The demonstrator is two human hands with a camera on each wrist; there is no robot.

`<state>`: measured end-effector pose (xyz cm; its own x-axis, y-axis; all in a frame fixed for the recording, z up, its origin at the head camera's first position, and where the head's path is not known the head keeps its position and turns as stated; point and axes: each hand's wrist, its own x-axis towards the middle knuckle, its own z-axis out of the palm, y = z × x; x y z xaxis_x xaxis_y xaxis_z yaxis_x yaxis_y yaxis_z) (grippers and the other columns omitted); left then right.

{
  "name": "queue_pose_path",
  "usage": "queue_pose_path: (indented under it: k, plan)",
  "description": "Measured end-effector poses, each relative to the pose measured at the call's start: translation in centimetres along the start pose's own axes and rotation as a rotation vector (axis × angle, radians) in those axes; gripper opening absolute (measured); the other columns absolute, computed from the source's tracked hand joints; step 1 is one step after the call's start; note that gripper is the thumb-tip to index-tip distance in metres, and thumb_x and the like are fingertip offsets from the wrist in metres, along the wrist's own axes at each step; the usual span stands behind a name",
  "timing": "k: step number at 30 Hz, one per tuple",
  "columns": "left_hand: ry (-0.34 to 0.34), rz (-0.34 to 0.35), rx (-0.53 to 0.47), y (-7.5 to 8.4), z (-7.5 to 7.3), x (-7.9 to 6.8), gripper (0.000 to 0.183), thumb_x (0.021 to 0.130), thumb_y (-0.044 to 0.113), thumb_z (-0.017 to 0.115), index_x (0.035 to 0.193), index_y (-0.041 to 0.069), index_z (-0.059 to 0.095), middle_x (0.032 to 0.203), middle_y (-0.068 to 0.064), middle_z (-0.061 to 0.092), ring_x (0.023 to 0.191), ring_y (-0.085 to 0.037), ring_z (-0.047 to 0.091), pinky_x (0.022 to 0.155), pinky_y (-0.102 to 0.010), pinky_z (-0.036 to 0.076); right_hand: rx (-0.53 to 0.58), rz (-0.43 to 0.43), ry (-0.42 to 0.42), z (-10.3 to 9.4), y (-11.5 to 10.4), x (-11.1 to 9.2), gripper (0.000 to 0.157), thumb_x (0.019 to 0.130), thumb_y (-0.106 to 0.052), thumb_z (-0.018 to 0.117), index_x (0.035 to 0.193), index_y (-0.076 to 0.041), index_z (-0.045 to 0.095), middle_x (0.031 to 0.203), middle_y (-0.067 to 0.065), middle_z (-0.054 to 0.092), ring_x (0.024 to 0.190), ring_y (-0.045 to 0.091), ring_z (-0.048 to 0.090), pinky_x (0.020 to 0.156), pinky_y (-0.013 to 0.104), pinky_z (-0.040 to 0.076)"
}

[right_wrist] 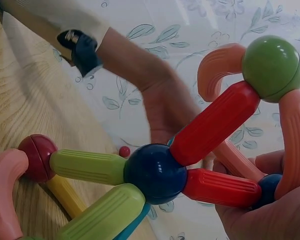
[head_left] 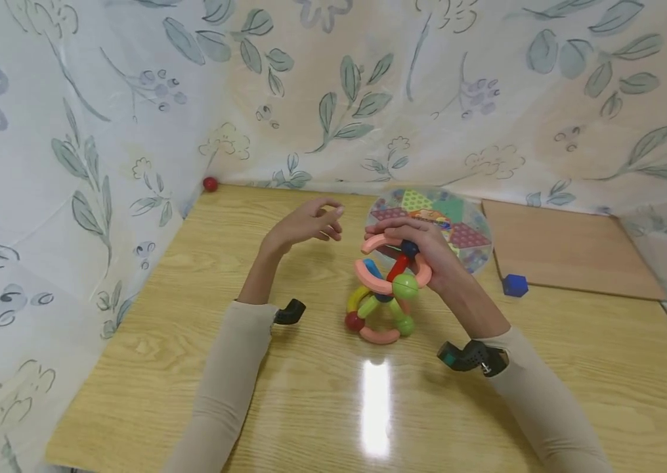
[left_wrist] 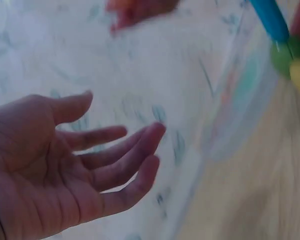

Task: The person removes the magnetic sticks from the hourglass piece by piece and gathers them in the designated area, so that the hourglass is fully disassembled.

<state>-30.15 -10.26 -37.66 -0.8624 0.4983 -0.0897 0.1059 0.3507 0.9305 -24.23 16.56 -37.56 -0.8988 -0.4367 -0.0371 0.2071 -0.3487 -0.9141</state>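
My left hand (head_left: 306, 225) is raised left of a toy built of magnetic rods and balls (head_left: 369, 306). In the left wrist view its fingers (left_wrist: 122, 165) are loosely bent, with nothing in them. My right hand (head_left: 438, 251) holds the toy's upper part, its fingers reaching over a curved pink rod (head_left: 376, 279) and a dark blue ball (head_left: 409, 248). In the right wrist view, red rods (right_wrist: 215, 122) join a central blue ball (right_wrist: 155, 174), and a green ball (right_wrist: 272, 68) sits on top. Lime rods (right_wrist: 87, 166) and a dark red ball (right_wrist: 38, 157) form the base, low over the table.
Behind my right hand lies a round, clear-edged Chinese checkers board (head_left: 478, 240). A brown wooden board (head_left: 570, 249) is at the back right, with a blue block (head_left: 515, 285) at its near edge. A red ball (head_left: 210, 184) rests in the table's far left corner, by the patterned cloth (head_left: 333, 85).
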Motion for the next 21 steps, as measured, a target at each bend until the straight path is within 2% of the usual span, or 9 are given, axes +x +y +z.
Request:
queue_pose_path:
  k: [3, 6, 9, 14, 17, 21]
  plan:
    - [-0.126, 0.04, -0.011, 2.1, 2.0, -0.4, 0.035, 0.111, 0.032, 0.05, 0.135, 0.006, 0.052, 0.11, -0.025, 0.073, 0.103, -0.039, 0.075, 0.102, -0.054, 0.057, -0.015, 0.021, 0.05, -0.1, 0.1, 0.0, 0.026, 0.109, -0.012, 0.053, 0.105, -0.009, 0.079, 0.113, 0.002, 0.079, 0.104, 0.017, 0.075, 0.1, 0.032, 0.059]
    - [-0.191, 0.059, -0.021, 3.1, 3.6, -0.8, 0.027, 0.109, 0.028, 0.055, 0.125, 0.007, 0.049, 0.103, -0.018, 0.076, 0.095, -0.027, 0.077, 0.095, -0.047, 0.062, -0.032, 0.049, 0.106, -0.1, 0.3, 0.1, 0.023, 0.108, -0.011, 0.057, 0.103, -0.012, 0.08, 0.111, -0.001, 0.077, 0.101, 0.016, 0.075, 0.098, 0.031, 0.06]
    - [-0.194, 0.074, -0.028, 3.5, 4.5, -0.9, 0.029, 0.107, 0.025, 0.06, 0.124, 0.009, 0.044, 0.1, -0.015, 0.078, 0.093, -0.021, 0.076, 0.089, -0.039, 0.063, -0.022, 0.056, 0.129, 0.0, 0.4, 0.0, 0.024, 0.107, -0.01, 0.057, 0.1, -0.012, 0.08, 0.11, -0.001, 0.078, 0.102, 0.016, 0.075, 0.098, 0.033, 0.06]
    - [-0.176, 0.103, -0.021, 3.7, 5.0, -1.0, 0.033, 0.106, 0.023, 0.062, 0.128, 0.009, 0.042, 0.09, -0.011, 0.077, 0.084, -0.02, 0.073, 0.083, -0.034, 0.061, 0.028, 0.049, 0.111, 0.1, 0.4, -0.1, 0.027, 0.107, -0.008, 0.056, 0.098, -0.01, 0.081, 0.111, 0.003, 0.08, 0.11, 0.018, 0.073, 0.1, 0.033, 0.059]
    - [-0.172, 0.122, 0.009, 4.0, 5.1, -1.1, 0.03, 0.106, 0.023, 0.061, 0.128, 0.008, 0.047, 0.085, -0.008, 0.074, 0.082, -0.019, 0.07, 0.081, -0.033, 0.059, 0.007, 0.051, 0.111, 0.1, 0.2, -0.2, 0.029, 0.108, -0.007, 0.054, 0.099, -0.011, 0.081, 0.112, 0.001, 0.08, 0.108, 0.017, 0.073, 0.099, 0.031, 0.06]
    - [-0.153, 0.136, 0.049, 4.4, 5.2, -1.3, 0.024, 0.107, 0.022, 0.06, 0.125, 0.008, 0.055, 0.088, -0.009, 0.071, 0.083, -0.019, 0.069, 0.082, -0.032, 0.06, -0.018, 0.062, 0.136, 0.2, -0.2, -0.3, 0.033, 0.108, -0.006, 0.049, 0.098, -0.012, 0.08, 0.114, -0.001, 0.075, 0.103, 0.016, 0.073, 0.097, 0.031, 0.06]
